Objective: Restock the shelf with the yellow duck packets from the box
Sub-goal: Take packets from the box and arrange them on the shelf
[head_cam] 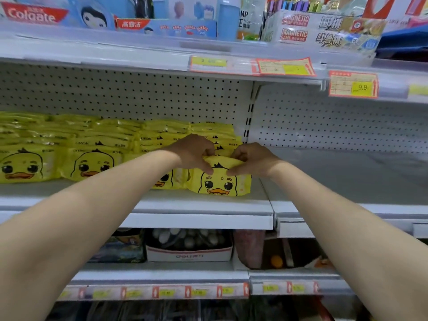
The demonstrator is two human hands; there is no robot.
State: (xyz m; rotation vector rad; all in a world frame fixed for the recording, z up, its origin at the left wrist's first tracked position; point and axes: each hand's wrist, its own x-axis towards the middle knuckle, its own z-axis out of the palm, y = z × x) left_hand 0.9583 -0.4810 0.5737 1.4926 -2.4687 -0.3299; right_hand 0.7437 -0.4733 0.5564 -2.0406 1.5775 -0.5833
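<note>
A yellow duck packet (220,181) stands upright at the front right end of the row on the white middle shelf (199,205). My left hand (194,151) pinches its top edge from the left. My right hand (252,158) pinches the same top edge from the right. Behind and to the left, several rows of the same yellow duck packets (92,163) fill the shelf back to the pegboard. The box is not in view.
The shelf bay to the right (347,177) holds nothing beyond the upright post (249,121). Toothpaste boxes (34,13) and magnetic game boxes (324,28) sit on the shelf above. A white carton (188,253) and other goods sit on the shelf below.
</note>
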